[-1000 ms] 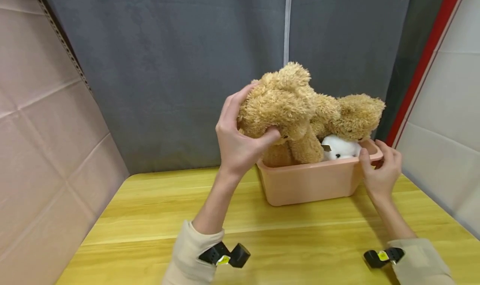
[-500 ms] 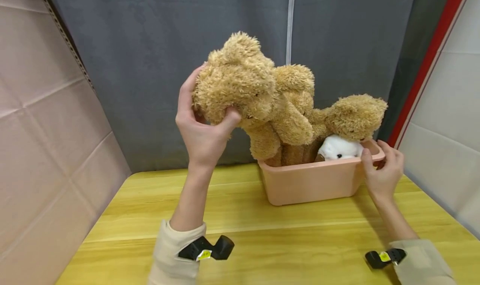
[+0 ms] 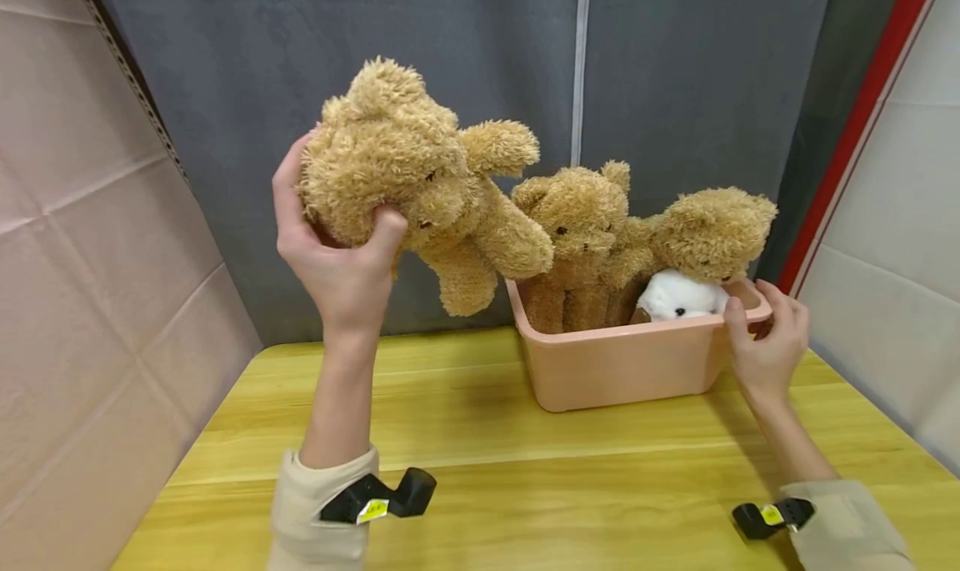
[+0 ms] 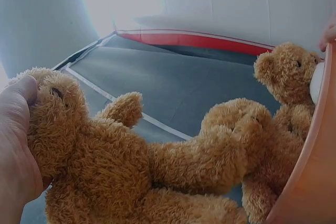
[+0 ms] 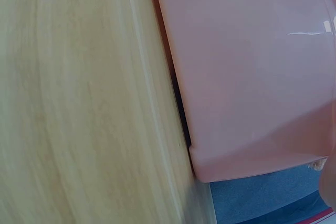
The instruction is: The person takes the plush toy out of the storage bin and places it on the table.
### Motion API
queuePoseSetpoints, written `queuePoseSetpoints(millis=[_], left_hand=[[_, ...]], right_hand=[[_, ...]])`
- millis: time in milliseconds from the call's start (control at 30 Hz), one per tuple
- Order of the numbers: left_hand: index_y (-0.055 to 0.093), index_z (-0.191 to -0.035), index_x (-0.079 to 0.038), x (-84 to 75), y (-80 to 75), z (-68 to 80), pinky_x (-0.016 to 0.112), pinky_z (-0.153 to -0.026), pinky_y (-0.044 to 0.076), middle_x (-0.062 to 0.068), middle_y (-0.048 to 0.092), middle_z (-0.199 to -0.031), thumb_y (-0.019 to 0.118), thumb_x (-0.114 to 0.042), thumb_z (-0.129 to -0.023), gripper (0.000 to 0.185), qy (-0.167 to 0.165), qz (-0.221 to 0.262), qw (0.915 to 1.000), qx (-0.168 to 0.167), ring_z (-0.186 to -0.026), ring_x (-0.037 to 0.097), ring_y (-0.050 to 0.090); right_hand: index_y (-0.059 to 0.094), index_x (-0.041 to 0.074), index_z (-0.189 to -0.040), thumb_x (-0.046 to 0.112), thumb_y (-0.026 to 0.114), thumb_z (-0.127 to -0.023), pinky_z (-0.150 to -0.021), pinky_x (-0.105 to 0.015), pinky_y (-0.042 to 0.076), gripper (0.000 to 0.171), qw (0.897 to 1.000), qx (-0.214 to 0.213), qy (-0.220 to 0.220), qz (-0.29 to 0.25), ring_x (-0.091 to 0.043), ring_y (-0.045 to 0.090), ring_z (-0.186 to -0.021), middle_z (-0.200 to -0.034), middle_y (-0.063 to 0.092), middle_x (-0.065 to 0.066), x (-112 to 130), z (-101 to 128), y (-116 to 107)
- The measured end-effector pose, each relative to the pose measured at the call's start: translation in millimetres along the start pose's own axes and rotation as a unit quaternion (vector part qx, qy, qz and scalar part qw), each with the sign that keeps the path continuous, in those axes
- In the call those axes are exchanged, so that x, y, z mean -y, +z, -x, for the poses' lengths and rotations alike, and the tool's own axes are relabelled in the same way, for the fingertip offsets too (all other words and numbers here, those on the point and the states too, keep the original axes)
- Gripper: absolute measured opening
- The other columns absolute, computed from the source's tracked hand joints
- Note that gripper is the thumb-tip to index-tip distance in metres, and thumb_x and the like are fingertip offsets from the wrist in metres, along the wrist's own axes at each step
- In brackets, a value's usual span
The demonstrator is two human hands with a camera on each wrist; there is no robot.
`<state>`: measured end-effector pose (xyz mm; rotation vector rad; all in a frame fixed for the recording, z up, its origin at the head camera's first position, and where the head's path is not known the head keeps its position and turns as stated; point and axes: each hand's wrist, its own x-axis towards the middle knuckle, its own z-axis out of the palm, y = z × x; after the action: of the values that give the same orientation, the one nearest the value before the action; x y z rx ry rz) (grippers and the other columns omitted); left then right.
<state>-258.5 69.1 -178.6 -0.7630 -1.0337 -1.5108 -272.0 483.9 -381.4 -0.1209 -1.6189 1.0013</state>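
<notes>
While left hand [image 3: 333, 262] grips bear [image 3: 420, 179] and right hand [image 3: 768, 342] bin rim [image 3: 637, 331], grey curtain [image 3: 225, 162] backs wood-grain table [image 3: 540, 479]

In the head view, we hold our left hand [image 3: 337, 275] raised at 9 o'clock, its thumb [image 3: 387, 233] angled toward 1 o'clock, its fingers [image 3: 288, 196] bent in a wide grip. Below it, our left forearm [image 3: 341, 408] rises toward 12 o'clock. Our right hand [image 3: 767, 346] sits lower, between 3 and 4 o'clock, pinching. Our right forearm [image 3: 795, 444] slants toward 11 o'clock.
</notes>
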Motion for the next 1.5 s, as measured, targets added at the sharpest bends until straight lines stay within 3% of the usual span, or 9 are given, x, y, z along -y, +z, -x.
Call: queuePoseSetpoints(millis=[233, 500, 767, 833, 967, 1067, 1300, 1400, 1500], left_hand=[[0.06, -0.126, 0.008, -0.4, -7.1, 7.2, 0.037, -0.092, 0.048, 0.011, 0.06, -0.122, 0.068, -0.007, -0.062, 0.067, -0.018, -0.067, 0.9975, -0.014, -0.108, 0.026, 0.056], [0.06, -0.127, 0.008, 8.0, -23.2, 20.3, 0.031, -0.094, 0.046, 0.01, 0.059, -0.125, 0.065, 0.004, -0.064, 0.063, -0.066, -0.151, 0.9862, 0.014, -0.112, 0.015, 0.052], [0.064, -0.132, -0.011, 64.1, -60.7, 35.0, 0.028, -0.084, 0.047, 0.002, 0.058, -0.125, 0.071, 0.003, -0.066, 0.068, -0.13, -0.205, 0.9686, 0.056, -0.106, 0.013, 0.053], [0.063, -0.133, -0.01, 73.1, -65.8, 38.4, 0.028, -0.083, 0.047, 0.006, 0.058, -0.126, 0.071, 0.004, -0.067, 0.067, -0.14, -0.21, 0.9648, 0.071, -0.105, 0.013, 0.053], [0.06, -0.136, -0.004, 86.0, -71.8, 45.9, 0.028, -0.078, 0.046, 0.016, 0.055, -0.127, 0.07, 0.006, -0.07, 0.067, -0.164, -0.224, 0.9554, 0.101, -0.101, 0.011, 0.052], [0.06, -0.137, -0.008, 93.8, -75.4, 50.4, 0.031, -0.077, 0.045, 0.016, 0.056, -0.126, 0.07, 0.004, -0.072, 0.067, -0.181, -0.233, 0.9466, 0.13, -0.099, 0.012, 0.051], [0.061, -0.135, -0.01, 109.0, -81.8, 56.1, 0.045, -0.093, 0.041, 0.01, 0.058, -0.133, 0.07, -0.005, -0.075, 0.061, -0.2, -0.243, 0.931, 0.185, -0.118, 0.022, 0.052], [0.06, -0.135, -0.009, 115.0, -84.0, 60.1, 0.048, -0.093, 0.042, 0.011, 0.058, -0.134, 0.069, -0.006, -0.075, 0.06, -0.229, -0.242, 0.9221, 0.197, -0.118, 0.024, 0.052], [0.058, -0.137, -0.01, 121.7, -85.6, 65.9, 0.047, -0.094, 0.042, 0.01, 0.055, -0.138, 0.069, -0.005, -0.077, 0.061, -0.271, -0.239, 0.908, 0.212, -0.12, 0.023, 0.051]], right_hand=[[0.068, 0.002, -0.127, 0.032, 0.067, -0.087, -0.067, -0.016, 0.034, 0.05, 1.0, -0.001, -0.003, -0.001, 0.003, 0.042, -0.07, -0.107, 0.044, 0.02, -0.4, -2.0, -1.2], [0.068, 0.001, -0.127, 0.032, 0.067, -0.088, -0.067, -0.016, 0.033, 0.05, 1.0, 0.004, -0.002, 0.003, 0.003, 0.042, -0.07, -0.107, 0.043, 0.019, -0.8, -2.8, -2.8], [0.068, 0.002, -0.127, 0.034, 0.066, -0.088, -0.067, -0.015, 0.032, 0.051, 1.0, 0.001, -0.005, 0.007, 0.004, 0.041, -0.072, -0.107, 0.043, 0.019, -4.2, -3.0, -3.6], [0.068, 0.001, -0.127, 0.035, 0.066, -0.088, -0.068, -0.016, 0.031, 0.052, 1.0, -0.001, -0.005, 0.006, 0.004, 0.041, -0.072, -0.107, 0.043, 0.019, -5.2, -3.3, -3.4], [0.067, 0.001, -0.127, 0.035, 0.066, -0.088, -0.068, -0.016, 0.031, 0.052, 1.0, -0.002, -0.006, 0.003, 0.004, 0.041, -0.073, -0.107, 0.043, 0.019, -4.8, -3.3, -2.6], [0.067, 0.001, -0.128, 0.034, 0.065, -0.088, -0.068, -0.016, 0.031, 0.051, 1.0, 0.0, -0.005, 0.003, 0.004, 0.041, -0.074, -0.107, 0.043, 0.019, -3.3, -2.3, -2.0], [0.067, 0.002, -0.128, 0.033, 0.065, -0.088, -0.069, -0.018, 0.031, 0.051, 1.0, 0.002, -0.006, 0.005, 0.003, 0.041, -0.076, -0.105, 0.043, 0.02, -2.8, -0.6, 0.6], [0.067, 0.002, -0.128, 0.033, 0.064, -0.088, -0.07, -0.018, 0.031, 0.051, 1.0, 0.002, -0.008, 0.005, 0.003, 0.04, -0.078, -0.105, 0.043, 0.02, -2.6, -0.1, 1.2], [0.066, 0.001, -0.128, 0.033, 0.064, -0.088, -0.07, -0.018, 0.031, 0.051, 1.0, 0.001, -0.011, 0.005, 0.003, 0.04, -0.078, -0.105, 0.043, 0.021, -2.1, -0.3, 1.2]])
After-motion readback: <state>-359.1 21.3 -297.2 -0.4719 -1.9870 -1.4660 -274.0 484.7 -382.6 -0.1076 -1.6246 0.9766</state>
